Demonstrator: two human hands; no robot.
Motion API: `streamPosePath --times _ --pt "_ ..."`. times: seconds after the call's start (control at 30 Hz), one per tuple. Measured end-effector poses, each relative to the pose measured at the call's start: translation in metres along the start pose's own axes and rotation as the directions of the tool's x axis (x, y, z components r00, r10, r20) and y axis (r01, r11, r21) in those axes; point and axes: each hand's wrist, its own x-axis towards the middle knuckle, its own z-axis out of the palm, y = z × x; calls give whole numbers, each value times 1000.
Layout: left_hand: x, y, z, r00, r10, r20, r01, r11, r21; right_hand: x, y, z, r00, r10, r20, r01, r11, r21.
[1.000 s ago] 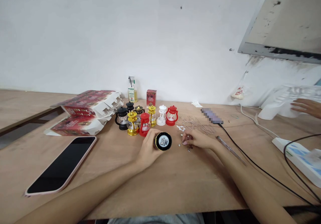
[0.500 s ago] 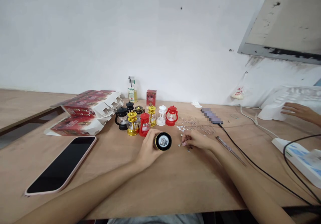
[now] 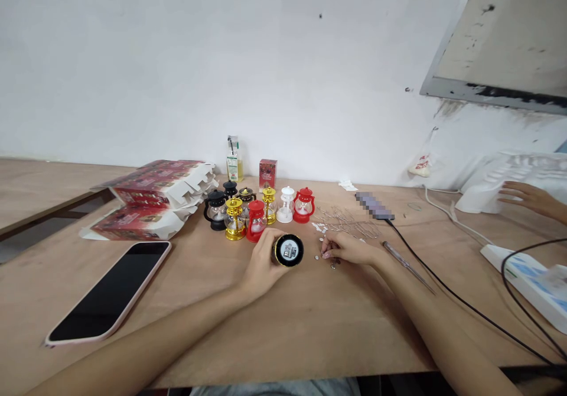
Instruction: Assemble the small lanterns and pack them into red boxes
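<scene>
My left hand (image 3: 261, 266) is wrapped round a small black and gold lantern (image 3: 288, 250), tipped so its round underside faces me. My right hand (image 3: 348, 248) rests on the wooden table (image 3: 283, 331), fingers curled over tiny loose parts (image 3: 317, 257); what the fingertips pinch is too small to name. Behind stands a cluster of several mini lanterns (image 3: 259, 210) in black, gold, red and white.
A pink-cased phone (image 3: 110, 292) lies at the left. Flattened red boxes (image 3: 153, 198) are stacked behind it. A screwdriver (image 3: 405, 263), black cables (image 3: 469, 307) and a white power strip (image 3: 527, 283) lie right. Another person's hand (image 3: 529, 198) touches a white tray (image 3: 509, 177) far right.
My hands have hardly moved. The other person's hand at the far right has shifted slightly left on the white tray.
</scene>
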Motion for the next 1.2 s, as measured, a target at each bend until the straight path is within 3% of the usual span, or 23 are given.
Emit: streamPosePath --times 0.27,0.5,0.87,1.2 --pt "0 1 0 1000 -11 4 11 1000 0 -2 -4 1 999 0 -33 -1 1000 -16" --pt "0 0 0 1000 10 3 -10 1000 -4 -2 -21 11 991 -104 -88 102 994 -24" --pt "0 0 0 1000 6 4 -6 1000 -8 2 -13 12 992 -102 -79 100 994 -36" --pt "0 0 0 1000 3 5 -3 1000 -7 -2 -17 12 987 -137 -90 117 974 -196"
